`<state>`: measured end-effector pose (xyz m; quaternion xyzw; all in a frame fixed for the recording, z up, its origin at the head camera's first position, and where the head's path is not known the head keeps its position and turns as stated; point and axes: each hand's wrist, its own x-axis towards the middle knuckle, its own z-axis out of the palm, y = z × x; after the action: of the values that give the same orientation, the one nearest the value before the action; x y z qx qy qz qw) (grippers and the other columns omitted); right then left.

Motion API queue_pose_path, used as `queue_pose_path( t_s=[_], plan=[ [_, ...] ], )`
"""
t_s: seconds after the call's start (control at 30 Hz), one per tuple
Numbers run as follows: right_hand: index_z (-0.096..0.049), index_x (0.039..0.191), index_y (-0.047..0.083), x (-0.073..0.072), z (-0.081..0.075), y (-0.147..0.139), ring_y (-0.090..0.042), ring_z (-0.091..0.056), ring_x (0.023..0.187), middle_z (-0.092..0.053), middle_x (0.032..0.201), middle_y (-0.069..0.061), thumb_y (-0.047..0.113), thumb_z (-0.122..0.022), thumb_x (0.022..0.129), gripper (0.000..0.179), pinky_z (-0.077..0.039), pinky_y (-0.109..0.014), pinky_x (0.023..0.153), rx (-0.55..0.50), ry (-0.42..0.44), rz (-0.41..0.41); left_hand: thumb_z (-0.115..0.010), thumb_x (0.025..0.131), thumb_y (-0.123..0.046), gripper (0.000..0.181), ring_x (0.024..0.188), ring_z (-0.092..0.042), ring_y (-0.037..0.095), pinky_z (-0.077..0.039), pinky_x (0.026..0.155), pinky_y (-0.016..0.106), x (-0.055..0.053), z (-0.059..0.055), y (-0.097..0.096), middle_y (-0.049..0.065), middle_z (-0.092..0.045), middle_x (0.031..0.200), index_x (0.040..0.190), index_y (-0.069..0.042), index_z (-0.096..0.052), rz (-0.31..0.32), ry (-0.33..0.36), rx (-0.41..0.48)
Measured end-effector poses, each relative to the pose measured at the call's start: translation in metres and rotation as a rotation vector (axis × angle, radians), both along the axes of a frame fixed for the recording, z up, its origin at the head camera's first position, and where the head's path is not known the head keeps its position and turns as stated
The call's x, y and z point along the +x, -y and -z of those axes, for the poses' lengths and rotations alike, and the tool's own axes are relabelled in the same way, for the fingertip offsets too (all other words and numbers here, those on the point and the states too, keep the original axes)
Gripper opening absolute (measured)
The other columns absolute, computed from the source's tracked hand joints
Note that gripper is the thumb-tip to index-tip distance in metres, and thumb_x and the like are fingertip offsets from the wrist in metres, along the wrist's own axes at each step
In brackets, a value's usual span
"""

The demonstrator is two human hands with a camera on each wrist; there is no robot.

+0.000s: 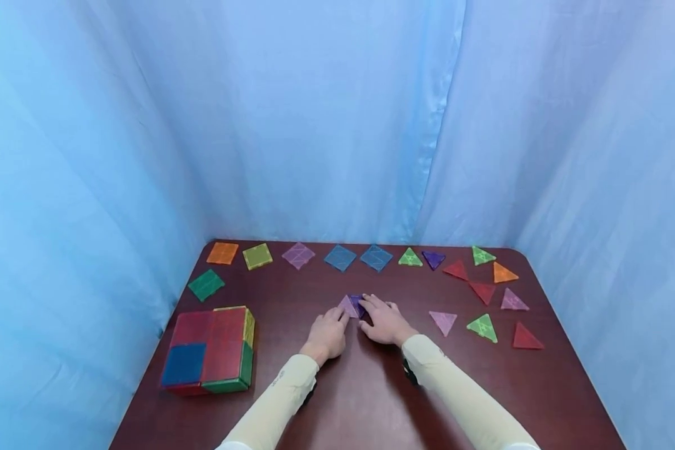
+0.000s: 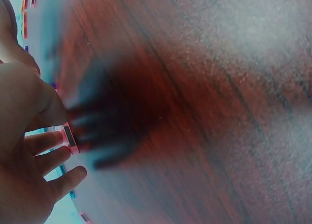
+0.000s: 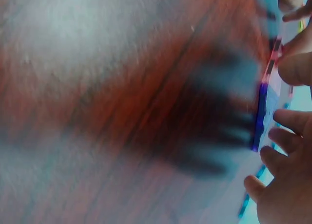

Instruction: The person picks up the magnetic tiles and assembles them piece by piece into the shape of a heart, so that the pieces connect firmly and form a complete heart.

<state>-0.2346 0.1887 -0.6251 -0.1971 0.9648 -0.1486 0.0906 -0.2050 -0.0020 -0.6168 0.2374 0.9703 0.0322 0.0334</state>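
Observation:
Two translucent magnetic triangle tiles lie side by side on the dark wooden table point(image 1: 343, 400): a lilac triangle point(image 1: 348, 305) and a dark purple triangle point(image 1: 356, 301). Fingers of my left hand point(image 1: 327, 334) touch the lilac one at its near left side. My right hand point(image 1: 388, 320) has its fingertips at the right side of the purple one, its thumb spread toward me. In the right wrist view the purple tile's edge point(image 3: 260, 119) meets the pinkish edge of the lilac tile point(image 3: 273, 60). The left wrist view shows the lilac tile's edge point(image 2: 71, 137) beside my fingers.
A block of stacked square tiles, with a red top point(image 1: 225, 340), stands at the left. Along the back lie orange point(image 1: 222, 253), yellow point(image 1: 257, 256), lilac point(image 1: 299, 255) and blue squares point(image 1: 376, 257). A green square point(image 1: 206, 285) is at left; several triangles, including a red one point(image 1: 527, 337), lie at right.

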Motion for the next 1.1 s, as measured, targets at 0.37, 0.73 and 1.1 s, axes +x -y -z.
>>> queue_pose_path(
  t_s=[0.37, 0.73, 1.1],
  plan=[
    [-0.047, 0.151, 0.009, -0.001, 0.002, 0.002, -0.032, -0.031, 0.152, -0.041, 0.160, -0.013, 0.040, -0.056, 0.102, 0.059, -0.028, -0.059, 0.118, -0.002, -0.022, 0.016, -0.064, 0.094, -0.024, 0.047, 0.133, -0.052, 0.023, -0.049, 0.101, 0.042, -0.004, -0.001, -0.003, 0.004, -0.055, 0.141, 0.139, -0.012, -0.059, 0.010, -0.043, -0.009],
    [-0.052, 0.147, 0.006, 0.002, 0.003, 0.001, -0.035, -0.037, 0.149, -0.045, 0.157, -0.014, 0.033, -0.057, 0.102, 0.053, -0.033, -0.060, 0.114, -0.049, -0.010, 0.008, -0.056, 0.096, -0.014, 0.054, 0.148, -0.040, 0.027, -0.040, 0.116, 0.039, -0.006, 0.006, -0.005, 0.015, -0.044, 0.157, 0.148, 0.001, -0.050, 0.079, 0.031, 0.079],
    [-0.053, 0.145, 0.002, -0.031, -0.012, -0.024, -0.039, -0.046, 0.141, -0.048, 0.152, -0.021, 0.023, -0.058, 0.100, 0.049, -0.036, -0.062, 0.113, -0.132, -0.002, 0.072, -0.061, 0.090, -0.009, 0.057, 0.145, -0.044, 0.029, -0.044, 0.113, 0.043, -0.006, 0.005, -0.007, 0.013, -0.046, 0.156, 0.147, -0.017, -0.056, 0.044, 0.040, 0.108]
  ],
)
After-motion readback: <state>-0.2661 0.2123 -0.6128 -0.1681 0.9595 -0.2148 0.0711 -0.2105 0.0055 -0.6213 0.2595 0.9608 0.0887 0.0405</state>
